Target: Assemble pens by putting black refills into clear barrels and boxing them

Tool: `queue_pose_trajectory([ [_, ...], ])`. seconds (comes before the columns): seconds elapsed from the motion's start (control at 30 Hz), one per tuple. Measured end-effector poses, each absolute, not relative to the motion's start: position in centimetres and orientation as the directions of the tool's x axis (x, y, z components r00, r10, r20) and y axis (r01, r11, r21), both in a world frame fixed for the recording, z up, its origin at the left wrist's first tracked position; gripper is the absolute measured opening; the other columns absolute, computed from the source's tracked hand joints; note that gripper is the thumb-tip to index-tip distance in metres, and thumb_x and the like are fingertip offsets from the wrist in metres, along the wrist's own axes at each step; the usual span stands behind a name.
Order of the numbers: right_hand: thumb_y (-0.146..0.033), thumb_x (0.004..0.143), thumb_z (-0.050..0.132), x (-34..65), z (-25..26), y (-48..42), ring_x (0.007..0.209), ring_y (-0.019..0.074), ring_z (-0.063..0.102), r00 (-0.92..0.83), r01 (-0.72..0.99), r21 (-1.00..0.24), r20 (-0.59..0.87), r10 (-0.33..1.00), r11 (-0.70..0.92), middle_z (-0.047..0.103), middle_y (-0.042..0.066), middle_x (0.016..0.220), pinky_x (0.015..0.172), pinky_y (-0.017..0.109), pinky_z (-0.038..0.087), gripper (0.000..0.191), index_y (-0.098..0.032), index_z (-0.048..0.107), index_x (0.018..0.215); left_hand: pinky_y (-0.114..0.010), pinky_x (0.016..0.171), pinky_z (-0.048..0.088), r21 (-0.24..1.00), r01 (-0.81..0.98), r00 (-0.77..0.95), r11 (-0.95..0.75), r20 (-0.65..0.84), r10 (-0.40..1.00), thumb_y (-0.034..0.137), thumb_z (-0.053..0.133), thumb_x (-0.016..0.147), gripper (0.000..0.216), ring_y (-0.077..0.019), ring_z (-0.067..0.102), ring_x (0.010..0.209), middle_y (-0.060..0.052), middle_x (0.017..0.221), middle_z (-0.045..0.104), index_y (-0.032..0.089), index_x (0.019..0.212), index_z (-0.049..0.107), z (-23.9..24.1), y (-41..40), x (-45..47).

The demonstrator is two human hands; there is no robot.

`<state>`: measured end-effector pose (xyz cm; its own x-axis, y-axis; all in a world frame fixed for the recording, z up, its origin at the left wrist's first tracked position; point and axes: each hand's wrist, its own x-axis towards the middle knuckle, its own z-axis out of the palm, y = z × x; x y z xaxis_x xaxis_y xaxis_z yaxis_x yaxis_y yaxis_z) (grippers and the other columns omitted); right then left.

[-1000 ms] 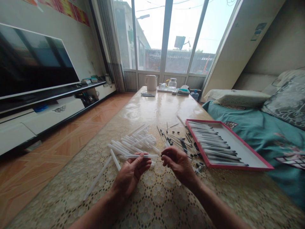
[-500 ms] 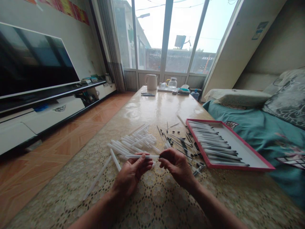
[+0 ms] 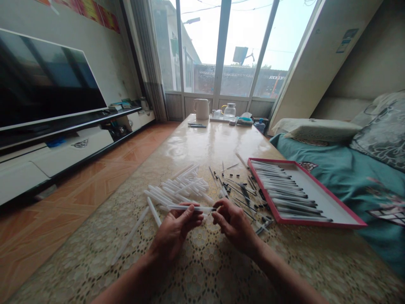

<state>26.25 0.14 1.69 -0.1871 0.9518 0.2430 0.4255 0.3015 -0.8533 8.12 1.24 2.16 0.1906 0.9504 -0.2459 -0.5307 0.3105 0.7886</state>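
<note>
A white, translucent pen barrel (image 3: 198, 208) lies level in my left hand (image 3: 179, 226), pinched between thumb and fingers. At its right end shows a small black end piece (image 3: 214, 209). My right hand (image 3: 234, 221) is closed at that end, its thumb and fingertips around the black piece. Just beyond my left hand lies a loose pile of white pen barrels (image 3: 180, 185). Black pen parts and thin refills (image 3: 245, 194) are scattered past my right hand. To the right, a pink-rimmed box lid (image 3: 343, 211) holds a row of pens with dark ends (image 3: 294, 196).
A single barrel (image 3: 129, 236) lies left of my arm on the patterned tabletop (image 3: 202, 270). At the far end stand a pitcher (image 3: 201, 109), a glass jug (image 3: 230, 110) and a tissue pack (image 3: 244, 120). A sofa (image 3: 332, 164) borders the table's right side.
The black piece at the barrel's right end shows more clearly now. My right fingertips have shifted slightly; my left hand keeps the same hold.
</note>
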Motion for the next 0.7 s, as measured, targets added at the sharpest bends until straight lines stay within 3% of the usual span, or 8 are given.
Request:
queue_pose_trajectory([
  [0.07,-0.034,0.092,0.046,26.17,1.74,0.09,0.048,0.0085,0.052,-0.208,0.439,-0.845,0.236,0.949,0.306,0.062,-0.001,0.066,0.049,0.019,0.04,0.019,-0.019,0.053,0.083,-0.025,0.062,0.057,0.794,-0.521,0.188,0.313,-0.251,0.95,0.024,0.081,0.064,0.026,-0.0161,0.068,0.063,-0.008,0.072,0.073,0.009,0.082,0.07,2.2,1.26,8.06],
  [0.2,-0.04,0.096,0.034,26.21,1.4,0.17,0.042,0.0082,0.048,-0.251,0.439,-0.847,0.204,0.946,0.299,0.056,-0.002,0.053,0.048,0.019,0.037,0.039,-0.019,0.049,0.067,-0.023,0.059,0.056,0.808,-0.5,0.207,0.313,-0.239,0.949,0.024,0.08,0.065,0.026,-0.0148,0.066,0.062,-0.006,0.068,0.071,0.008,0.083,0.071,2.19,1.25,8.0],
  [0.4,-0.038,0.094,0.042,26.23,1.6,0.15,0.045,0.0086,0.049,-0.242,0.453,-0.828,0.241,0.94,0.33,0.061,-0.003,0.06,0.05,0.019,0.036,0.022,-0.019,0.051,0.087,-0.023,0.058,0.055,0.802,-0.51,0.17,0.31,-0.259,0.951,0.025,0.083,0.06,0.028,-0.0137,0.065,0.06,-0.005,0.071,0.071,0.01,0.08,0.071,2.16,1.28,8.03],
  [0.6,-0.041,0.097,0.029,26.27,1.46,0.17,0.04,0.0076,0.045,-0.26,0.458,-0.832,0.213,0.942,0.314,0.056,-0.002,0.051,0.049,0.019,0.035,0.043,-0.019,0.049,0.067,-0.021,0.055,0.053,0.808,-0.491,0.206,0.325,-0.254,0.945,0.027,0.083,0.059,0.031,-0.0122,0.064,0.057,-0.005,0.068,0.07,0.009,0.081,0.071,2.51,1.23,8.06],
  [0.7,-0.04,0.096,0.035,26.32,1.49,0.16,0.045,0.0093,0.05,-0.25,0.472,-0.82,0.229,0.941,0.325,0.06,-0.003,0.055,0.053,0.019,0.037,0.03,-0.018,0.052,0.085,-0.02,0.055,0.053,0.801,-0.509,0.174,0.314,-0.262,0.949,0.026,0.084,0.058,0.029,-0.0115,0.064,0.055,-0.004,0.067,0.07,0.01,0.079,0.071,2.59,1.19,8.09],
])
